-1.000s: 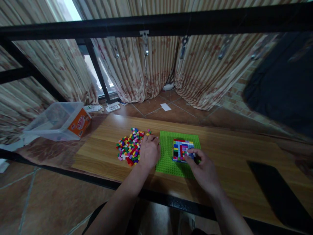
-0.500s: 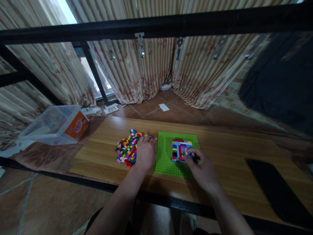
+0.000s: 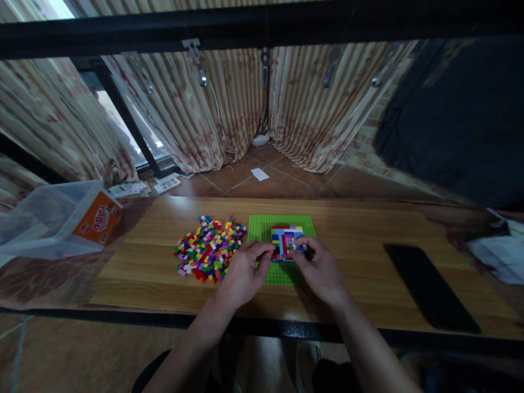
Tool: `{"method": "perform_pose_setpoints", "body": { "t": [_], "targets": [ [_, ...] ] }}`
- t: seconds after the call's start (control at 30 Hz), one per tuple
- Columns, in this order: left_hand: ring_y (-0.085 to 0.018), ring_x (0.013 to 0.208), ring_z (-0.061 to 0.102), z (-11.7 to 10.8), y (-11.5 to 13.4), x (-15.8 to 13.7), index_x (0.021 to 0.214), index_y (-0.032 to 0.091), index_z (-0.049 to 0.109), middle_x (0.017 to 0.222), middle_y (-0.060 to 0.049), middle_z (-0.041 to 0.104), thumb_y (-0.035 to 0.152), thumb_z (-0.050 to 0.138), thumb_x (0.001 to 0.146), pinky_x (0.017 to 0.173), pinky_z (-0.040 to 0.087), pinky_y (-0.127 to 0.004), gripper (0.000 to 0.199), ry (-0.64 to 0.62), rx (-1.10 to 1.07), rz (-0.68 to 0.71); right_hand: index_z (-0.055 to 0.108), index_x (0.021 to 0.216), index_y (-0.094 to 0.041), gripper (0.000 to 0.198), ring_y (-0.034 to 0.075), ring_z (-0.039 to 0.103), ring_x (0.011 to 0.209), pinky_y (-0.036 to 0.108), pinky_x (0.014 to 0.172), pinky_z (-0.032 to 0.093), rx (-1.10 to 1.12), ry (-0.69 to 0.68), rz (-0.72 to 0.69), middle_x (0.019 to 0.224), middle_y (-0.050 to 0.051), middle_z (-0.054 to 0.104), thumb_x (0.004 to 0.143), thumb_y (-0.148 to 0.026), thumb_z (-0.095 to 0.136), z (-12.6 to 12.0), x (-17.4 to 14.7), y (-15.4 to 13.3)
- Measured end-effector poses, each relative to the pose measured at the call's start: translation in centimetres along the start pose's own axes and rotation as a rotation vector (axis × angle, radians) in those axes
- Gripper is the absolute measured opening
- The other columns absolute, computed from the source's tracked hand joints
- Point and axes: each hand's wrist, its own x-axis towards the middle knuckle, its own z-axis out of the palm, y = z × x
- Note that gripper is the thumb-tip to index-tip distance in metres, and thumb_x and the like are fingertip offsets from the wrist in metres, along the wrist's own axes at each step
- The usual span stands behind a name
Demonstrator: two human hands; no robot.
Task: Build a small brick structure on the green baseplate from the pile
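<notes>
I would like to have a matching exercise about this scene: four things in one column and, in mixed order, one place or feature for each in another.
1. Brick build
2. Loose bricks
3. Clear plastic box
4. Black flat object

A. Heaped on the wooden surface, left of the green baseplate
B. Bears an orange label
C. On the green baseplate, right hand at it
D. Lying flat, right of both hands

Pairs: 1-C; 2-A; 3-B; 4-D
</notes>
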Motion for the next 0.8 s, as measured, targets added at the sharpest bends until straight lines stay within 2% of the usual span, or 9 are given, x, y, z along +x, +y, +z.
{"method": "perform_pose_setpoints", "body": {
  "t": [0.23,0.57,0.7,0.8],
  "targets": [
    [-0.015,0.087,0.066,0.8,0.5,-0.3,0.101,0.021,0.069,0.091,-0.003,0.07,0.013,0.049,0.092,0.081,0.053,-0.028,0.023,-0.045,0.052,0.065,0.065,0.094,-0.024,0.022,0.022,0.061,0.09,0.038,0.085,0.044,0.007,0.003,-0.015,0.097,0.005,0.067,0.08,-0.038,0.057,0.0,0.0,-0.2],
    [-0.017,0.086,0.069,2.6,0.5,-0.8,0.113,0.018,0.058,0.101,-0.007,0.07,0.017,0.051,0.092,0.078,0.057,-0.03,0.022,0.02,0.243,-0.01,0.064,0.094,-0.023,0.022,0.022,0.061,0.093,0.038,0.089,0.044,0.015,-0.011,-0.012,0.099,0.006,0.066,0.08,-0.038,0.056,0.1,0.1,-0.5],
    [-0.016,0.078,0.069,2.7,0.9,-0.9,0.109,0.019,0.058,0.096,-0.006,0.07,0.019,0.049,0.094,0.07,0.056,-0.028,0.017,-0.012,0.347,-0.014,0.064,0.093,-0.024,0.021,0.023,0.061,0.093,0.039,0.088,0.044,0.009,-0.004,-0.014,0.1,0.006,0.066,0.081,-0.039,0.056,0.1,0.1,-0.4],
    [-0.017,0.079,0.069,2.8,1.1,-0.9,0.107,0.019,0.058,0.096,-0.006,0.07,0.02,0.048,0.095,0.07,0.055,-0.027,0.016,-0.036,0.395,0.006,0.065,0.094,-0.024,0.022,0.023,0.061,0.092,0.039,0.088,0.044,0.006,-0.004,-0.012,0.101,0.006,0.065,0.08,-0.039,0.056,0.1,0.1,-0.4]
  ]
}}
